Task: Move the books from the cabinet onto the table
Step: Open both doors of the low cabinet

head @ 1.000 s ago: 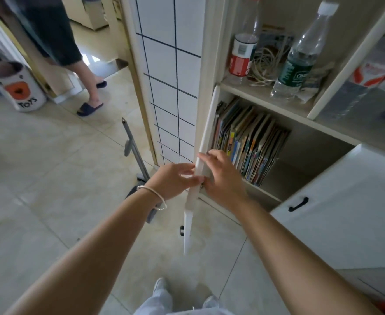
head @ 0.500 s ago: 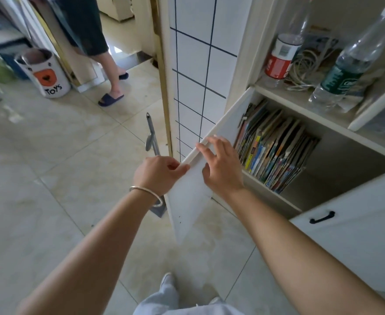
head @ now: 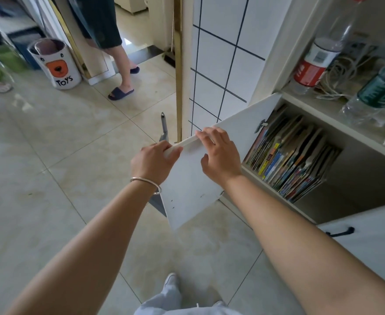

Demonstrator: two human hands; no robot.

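Note:
A row of thin colourful books leans to the left inside the lower compartment of the white cabinet. The compartment's white left door is swung wide open toward the tiled wall. My left hand grips the door's top edge, fingers curled over it. My right hand holds the same edge a little further in, fingers hooked over the top and thumb against the inner face. Both hands are left of the books and touch none of them. No table is in view.
Above the books, a shelf holds a red-labelled bottle, a green-labelled bottle and coiled cables. The right door with a black handle stands open. A person's legs and a TOYS bin are at the doorway. A dustpan handle leans behind the door.
The left door has swung from edge-on to wide open, toward the tiled wall. Both hands went with it along its top edge, and the view shifted left.

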